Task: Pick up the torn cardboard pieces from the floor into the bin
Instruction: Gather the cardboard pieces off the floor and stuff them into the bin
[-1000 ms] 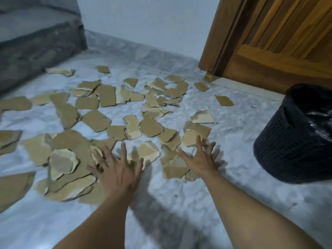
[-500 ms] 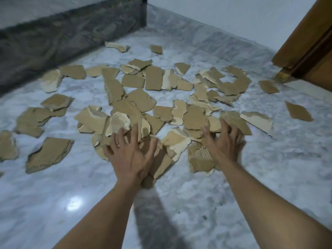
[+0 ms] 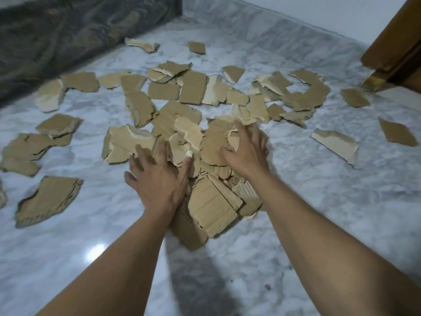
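Torn brown cardboard pieces [image 3: 192, 87] lie scattered over the marble floor [image 3: 319, 201]. A heap of them [image 3: 214, 204] is bunched up in the middle, right in front of me. My left hand [image 3: 159, 176] lies flat on the heap's left side with its fingers spread. My right hand [image 3: 246, 151] presses on the heap's right side, fingers curled over a rounded piece [image 3: 211, 147]. The heap sits squeezed between both hands. The bin is out of view.
A dark grey upholstered base [image 3: 57, 30] runs along the far left. A wooden door and frame [image 3: 396, 42] stand at the far right, by the white wall. Loose pieces lie apart at the left [image 3: 47, 199] and the right [image 3: 335, 142].
The view has turned left, so the bin has left the frame. Both hands have slid toward each other, pushing the flat pieces into a raised heap.
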